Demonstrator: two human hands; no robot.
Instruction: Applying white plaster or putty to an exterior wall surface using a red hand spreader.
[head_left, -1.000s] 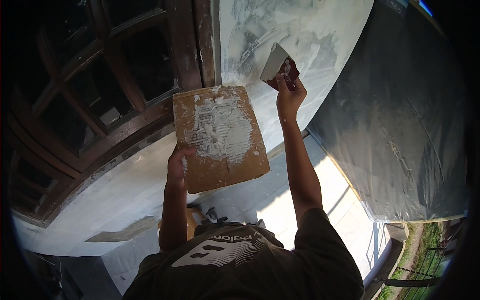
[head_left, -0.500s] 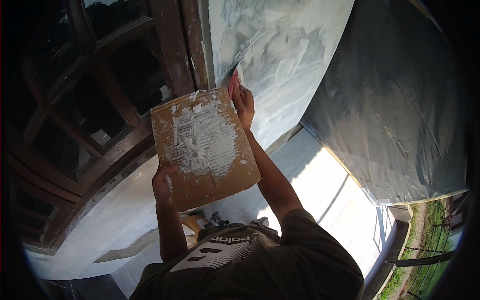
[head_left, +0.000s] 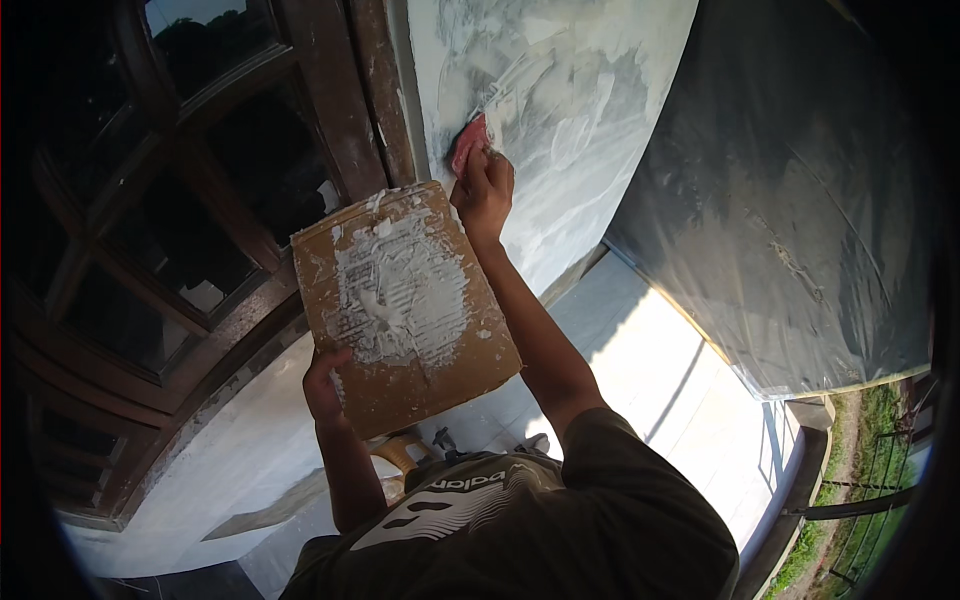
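Note:
My left hand [head_left: 324, 384] grips the left edge of a brown cardboard sheet [head_left: 440, 385], its thumb on top and its other fingers hidden underneath. White putty [head_left: 405, 290] is smeared thickly over the middle of the cardboard, with crumbs along the far edge. My right hand [head_left: 486, 195] is closed on a red putty scraper [head_left: 469, 143], just past the cardboard's far right corner. The scraper lies against the wall [head_left: 560, 110], which carries patchy white and grey putty strokes. Its working edge is partly hard to make out.
A dark brown wooden window frame [head_left: 360, 130] with glass panes stands to the left, close to the wall. Dark plastic sheeting [head_left: 770, 220] hangs at right. Pale floor tiles [head_left: 660, 370] lie below, partly sunlit. Near my feet is a yellow-orange object [head_left: 402, 452], mostly covered.
My right hand has turned the scraper, so more of its red face shows, and moved it slightly up the wall. The cardboard has shifted a little down and left with my left hand.

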